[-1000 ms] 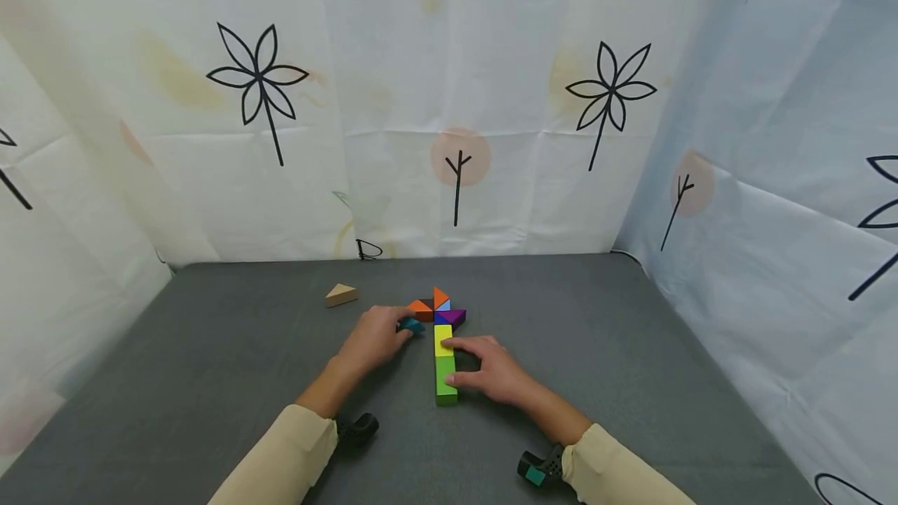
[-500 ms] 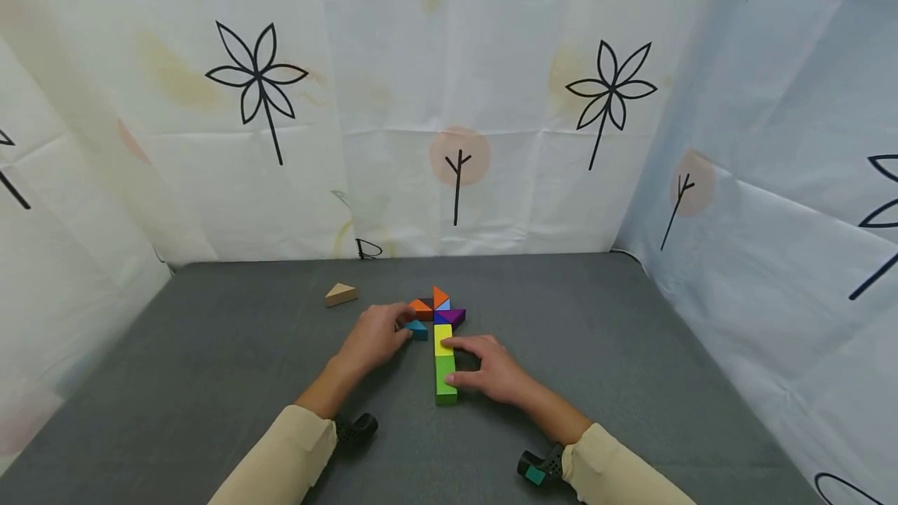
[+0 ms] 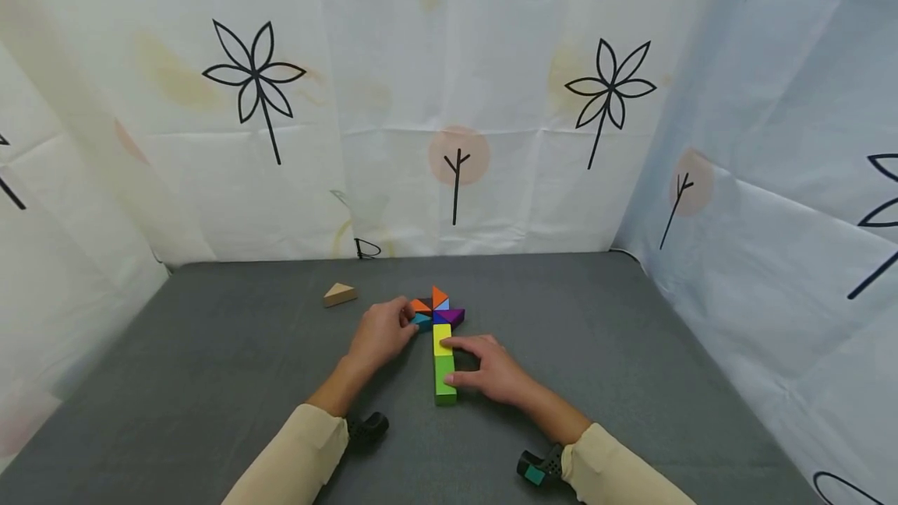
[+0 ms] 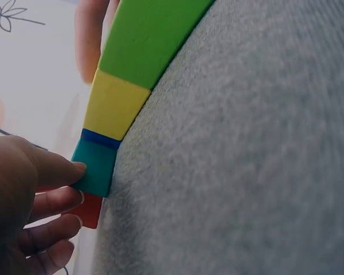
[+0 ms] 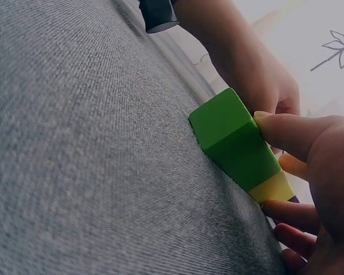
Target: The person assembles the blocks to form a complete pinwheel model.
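Note:
My left hand (image 3: 379,333) pinches a teal triangular block (image 3: 422,321) at the left of a pinwheel of coloured triangles. In the left wrist view its thumb lies on the teal block (image 4: 94,166), beside a red-looking block (image 4: 86,211) that the fingers partly hide. Orange (image 3: 439,296), light blue, dark blue and purple (image 3: 453,316) triangles make up the rest. Below them a yellow block (image 3: 440,331) and a green block (image 3: 444,371) form a straight stem. My right hand (image 3: 494,369) rests its index finger on the yellow block and its thumb on the green one.
A plain wooden triangular block (image 3: 340,294) lies on the grey table (image 3: 231,365) at the back left. White cloth walls (image 3: 379,100) with printed flowers stand behind and at both sides. Each wrist wears a small black camera (image 3: 372,425).
My left hand has shifted slightly right, and the teal block has moved up and right against the pinwheel. The right hand and the stem blocks have stayed put.

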`<state>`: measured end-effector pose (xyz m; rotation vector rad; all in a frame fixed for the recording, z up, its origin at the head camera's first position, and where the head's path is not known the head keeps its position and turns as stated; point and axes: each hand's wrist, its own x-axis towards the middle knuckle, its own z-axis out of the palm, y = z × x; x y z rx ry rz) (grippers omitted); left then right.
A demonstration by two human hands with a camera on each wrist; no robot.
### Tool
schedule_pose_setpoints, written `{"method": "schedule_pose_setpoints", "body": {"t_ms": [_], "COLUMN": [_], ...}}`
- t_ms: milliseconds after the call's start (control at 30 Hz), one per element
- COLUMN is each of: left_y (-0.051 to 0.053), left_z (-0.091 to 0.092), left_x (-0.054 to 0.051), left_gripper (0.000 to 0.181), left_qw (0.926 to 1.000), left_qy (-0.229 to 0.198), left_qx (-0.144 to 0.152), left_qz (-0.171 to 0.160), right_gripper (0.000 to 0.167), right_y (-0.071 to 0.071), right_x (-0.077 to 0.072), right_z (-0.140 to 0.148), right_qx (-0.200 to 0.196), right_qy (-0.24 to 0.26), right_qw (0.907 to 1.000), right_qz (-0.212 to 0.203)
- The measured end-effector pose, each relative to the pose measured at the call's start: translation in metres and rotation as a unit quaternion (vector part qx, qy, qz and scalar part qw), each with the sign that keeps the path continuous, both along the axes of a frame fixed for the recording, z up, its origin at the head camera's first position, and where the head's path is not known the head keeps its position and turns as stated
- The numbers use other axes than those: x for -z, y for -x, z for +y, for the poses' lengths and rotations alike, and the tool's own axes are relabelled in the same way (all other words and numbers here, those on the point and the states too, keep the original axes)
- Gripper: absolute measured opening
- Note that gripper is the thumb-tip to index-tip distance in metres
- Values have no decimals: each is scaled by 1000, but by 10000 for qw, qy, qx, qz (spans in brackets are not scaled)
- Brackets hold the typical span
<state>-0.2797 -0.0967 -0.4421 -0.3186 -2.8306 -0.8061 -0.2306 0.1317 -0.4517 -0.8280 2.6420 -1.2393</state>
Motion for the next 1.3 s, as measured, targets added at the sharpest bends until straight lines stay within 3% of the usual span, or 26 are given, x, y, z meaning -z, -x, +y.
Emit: {"method": "schedule_pose_setpoints", "body": {"t_ms": [333,967,1300], "left_y": [2,-1,-1], "left_z": [8,13,12], "left_x": [2,4,6], "left_gripper": [19,20,22], "left_qw": [9995,9992,9994], "left_qy": [42,-100,-154], "left_qx": [-288,-388,-304], "left_qz": [-85,-10,20], "right_gripper": [55,55,55], "right_y": [0,-1,-2], "right_x": [-2,-1,-1], "right_z": [1,0,-1], "right_qx": [23,31,50], "right_qy": [-20,-6,6], "right_qw": [10000,10000,10000], "right_qz": [-8,52,52]}}
